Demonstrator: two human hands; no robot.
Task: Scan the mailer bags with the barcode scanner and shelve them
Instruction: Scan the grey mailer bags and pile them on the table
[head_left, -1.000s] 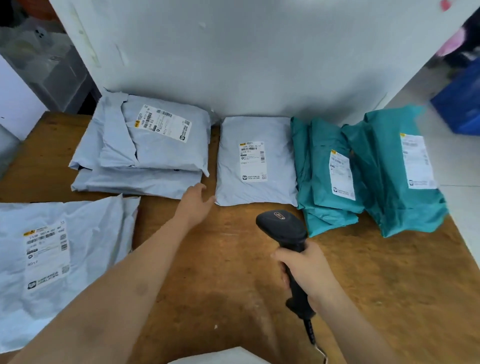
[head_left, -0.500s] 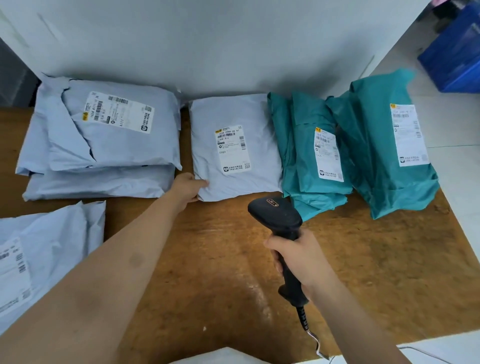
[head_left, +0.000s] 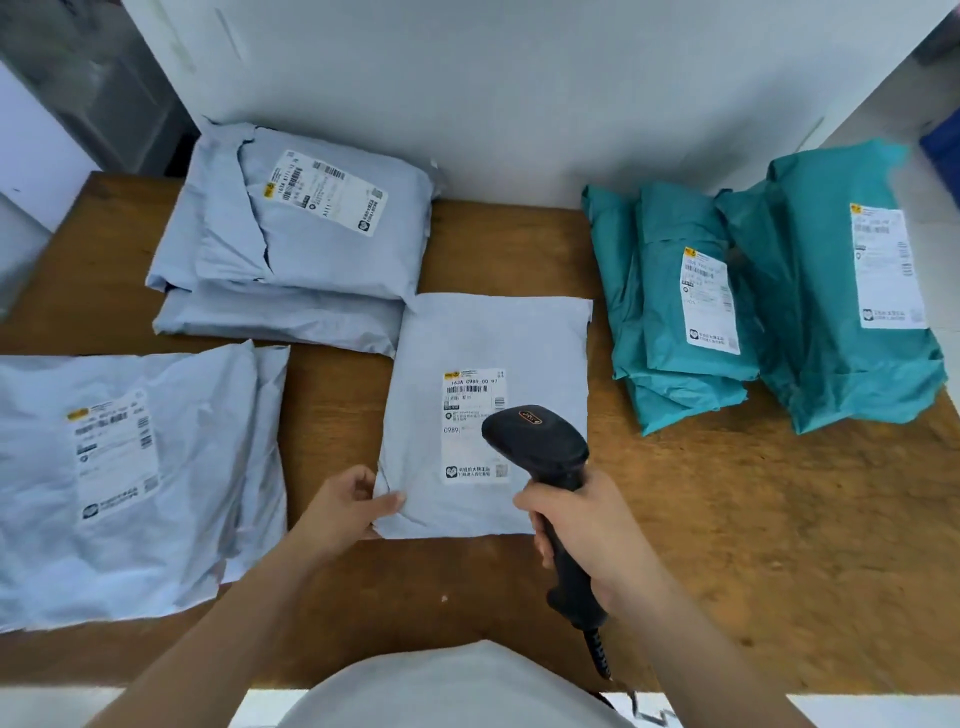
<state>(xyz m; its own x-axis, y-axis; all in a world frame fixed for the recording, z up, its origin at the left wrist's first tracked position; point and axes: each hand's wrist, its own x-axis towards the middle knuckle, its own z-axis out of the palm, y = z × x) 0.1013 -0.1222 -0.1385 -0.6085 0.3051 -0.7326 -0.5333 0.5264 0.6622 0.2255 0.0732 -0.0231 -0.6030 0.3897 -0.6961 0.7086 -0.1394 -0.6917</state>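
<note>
Grey mailer bag (head_left: 493, 338) corner in left grip (head_left: 348, 506), barcode scanner (head_left: 540, 447) in right grip (head_left: 582, 535).

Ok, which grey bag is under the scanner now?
The small grey bag at centre: the left hand pinches its corner and the scanner, in the right hand, hovers over its label.

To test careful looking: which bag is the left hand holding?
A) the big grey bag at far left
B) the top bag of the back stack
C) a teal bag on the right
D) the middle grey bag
D: the left hand pinches the near left corner of the middle grey bag, while the right hand holds the scanner over its label.
</note>
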